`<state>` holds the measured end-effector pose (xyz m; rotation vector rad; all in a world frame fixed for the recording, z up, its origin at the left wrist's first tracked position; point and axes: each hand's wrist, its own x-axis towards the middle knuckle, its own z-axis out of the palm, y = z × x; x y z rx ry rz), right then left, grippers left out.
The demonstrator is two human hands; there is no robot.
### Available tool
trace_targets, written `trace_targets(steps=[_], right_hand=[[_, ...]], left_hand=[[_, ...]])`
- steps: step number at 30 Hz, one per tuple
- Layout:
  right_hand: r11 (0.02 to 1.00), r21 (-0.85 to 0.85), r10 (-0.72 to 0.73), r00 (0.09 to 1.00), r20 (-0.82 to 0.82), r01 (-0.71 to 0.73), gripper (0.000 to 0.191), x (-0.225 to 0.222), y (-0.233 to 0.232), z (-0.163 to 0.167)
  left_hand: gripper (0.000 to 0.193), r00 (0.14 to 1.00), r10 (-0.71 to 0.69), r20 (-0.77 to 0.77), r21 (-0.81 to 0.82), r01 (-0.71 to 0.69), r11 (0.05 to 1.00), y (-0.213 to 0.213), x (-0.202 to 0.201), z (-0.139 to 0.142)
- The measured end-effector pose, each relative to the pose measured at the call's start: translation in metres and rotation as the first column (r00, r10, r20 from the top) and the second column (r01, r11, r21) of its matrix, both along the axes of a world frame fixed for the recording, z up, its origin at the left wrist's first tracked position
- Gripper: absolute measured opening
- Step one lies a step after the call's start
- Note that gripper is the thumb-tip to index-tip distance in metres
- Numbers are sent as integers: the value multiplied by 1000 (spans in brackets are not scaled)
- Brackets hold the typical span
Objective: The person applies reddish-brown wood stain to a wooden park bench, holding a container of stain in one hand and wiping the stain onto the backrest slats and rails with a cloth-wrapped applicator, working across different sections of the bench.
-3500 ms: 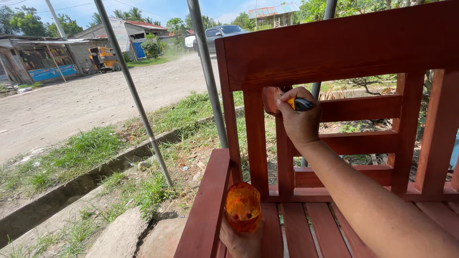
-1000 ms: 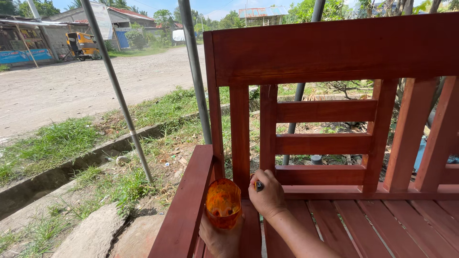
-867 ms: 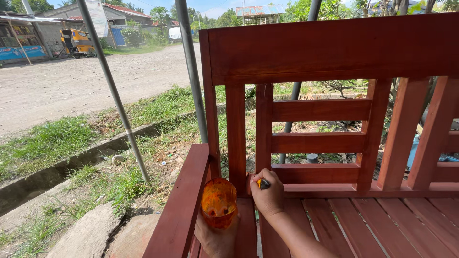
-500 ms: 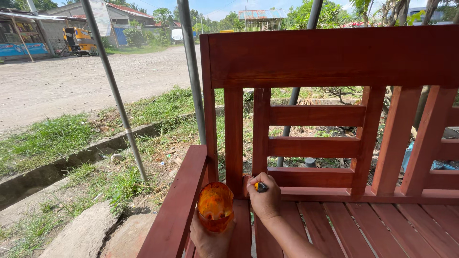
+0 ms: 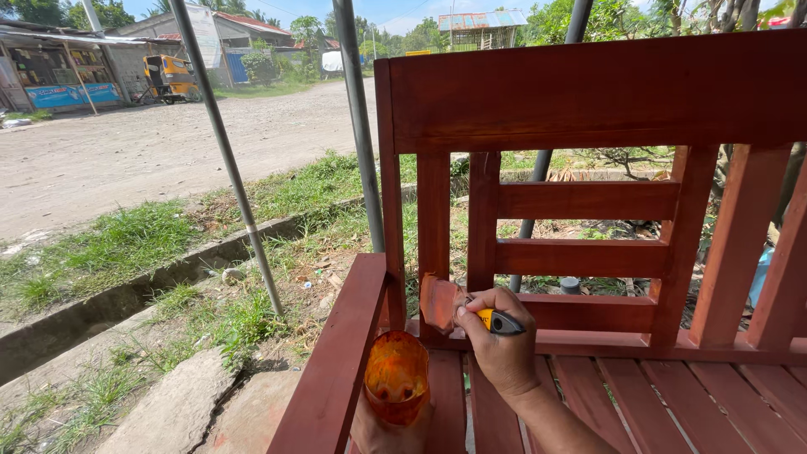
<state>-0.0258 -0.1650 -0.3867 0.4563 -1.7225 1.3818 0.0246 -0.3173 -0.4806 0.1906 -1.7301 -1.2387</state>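
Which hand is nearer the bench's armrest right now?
Left. The left hand holds the orange cup right beside the armrest. The right hand, gripping the brush, is farther in, at the backrest slats.

Flat paintbrush with yellow-black handle (image 5: pixel 496 320), bristles pressed against a red-brown slat's foot; stain-smeared translucent orange plastic cup (image 5: pixel 396 377) upright just below

right hand (image 5: pixel 498 349) | grips brush (image 5: pixel 445 304) | on bench slat (image 5: pixel 434 219)
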Motion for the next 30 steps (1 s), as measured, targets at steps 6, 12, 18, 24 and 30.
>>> trace_targets(steps=[6,12,18,24,30], right_hand=[[996,57,55,987,152,-64,10,-9,-24,-13],[996,-78,66,959,276,-46,8,-30,-55,-21],[998,-62,14,963,271,3,6,-60,-60,44],[999,27,-38,951,308,31,6,-65,-52,70],[993,119,-24,957,290,-12,5,-55,-39,25]], left_hand=[[115,998,63,26,3,-63,998,2,-1,-10],[120,993,102,54,-14,-102,995,6,-3,-9],[116,998,-21,55,68,17,998,8,-1,0],[113,996,6,94,72,-13,997,11,0,1],[110,991,24,131,69,-33,997,11,0,-9]])
